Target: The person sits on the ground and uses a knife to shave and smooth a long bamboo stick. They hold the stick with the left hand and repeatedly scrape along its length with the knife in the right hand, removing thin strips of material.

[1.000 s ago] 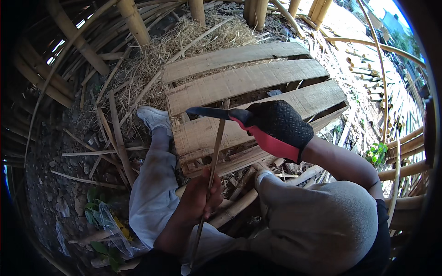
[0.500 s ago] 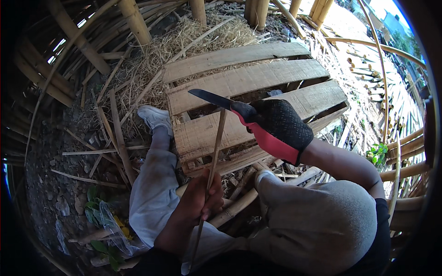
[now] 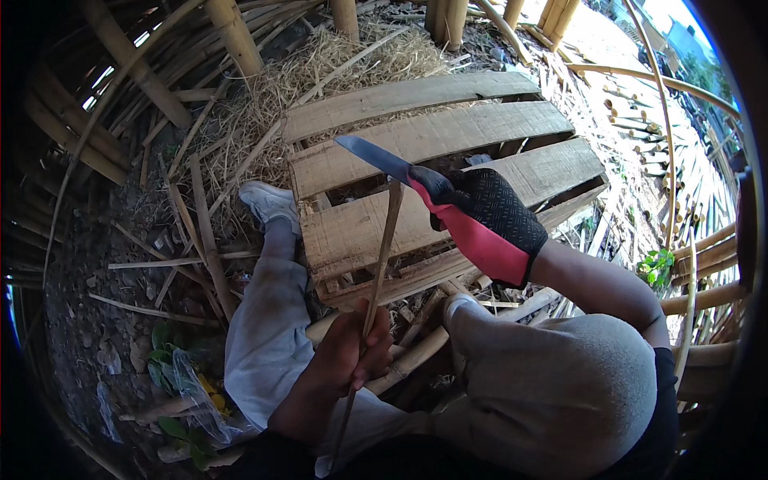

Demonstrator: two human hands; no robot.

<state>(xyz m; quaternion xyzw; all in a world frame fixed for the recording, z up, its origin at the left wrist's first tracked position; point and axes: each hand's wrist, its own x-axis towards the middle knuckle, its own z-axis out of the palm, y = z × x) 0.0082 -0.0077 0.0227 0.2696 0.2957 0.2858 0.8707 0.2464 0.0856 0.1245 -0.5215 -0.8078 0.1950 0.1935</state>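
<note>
My bare left hand (image 3: 354, 348) is closed round a thin bamboo strip (image 3: 382, 256), which stands at a steep slant with its lower end down by my lap. In a black and pink glove, my right hand (image 3: 488, 216) grips a knife whose dark blade (image 3: 371, 155) points up and to the left. The blade meets the top end of the strip, close to the gloved fingers. The knife's handle is hidden in the glove. Beyond both hands lies a low slatted wooden platform (image 3: 368, 228).
Dry straw-like shavings (image 3: 280, 104) heap behind the platform. Bamboo posts (image 3: 234, 38) rise at the back, and loose strips (image 3: 210, 232) lie on the ground at left. A clear plastic wrapper (image 3: 200, 396) is at lower left. Cut bamboo poles (image 3: 640, 132) lie to the right.
The knife has shifted slightly up and right, and its blade has turned so that it shows lighter. The strip's top has moved a little right and up. My left hand is nearly still.
</note>
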